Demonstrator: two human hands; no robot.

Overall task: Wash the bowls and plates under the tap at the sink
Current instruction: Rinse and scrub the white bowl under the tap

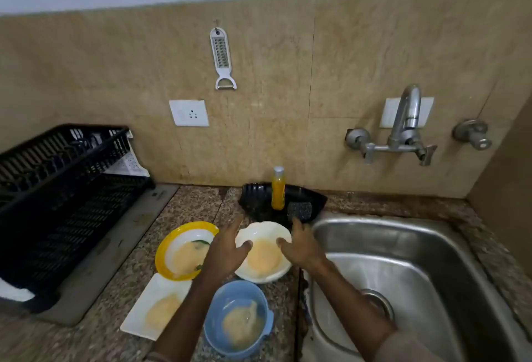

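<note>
The white bowl (263, 252) sat on the counter (184, 212) just left of the sink (403, 249), between the yellow-rimmed bowl (184, 249) and the blue bowl (237, 318) nearer the camera. It looked stiff and breakable, probably slick from the orange residue pooled inside — best taken by opposite rims. Both hands were spread open over it: the left hand (227, 249) at its left edge, the right hand (302, 246) at its right — neither yet gripping. No water ran from the tap (406, 119).
</note>
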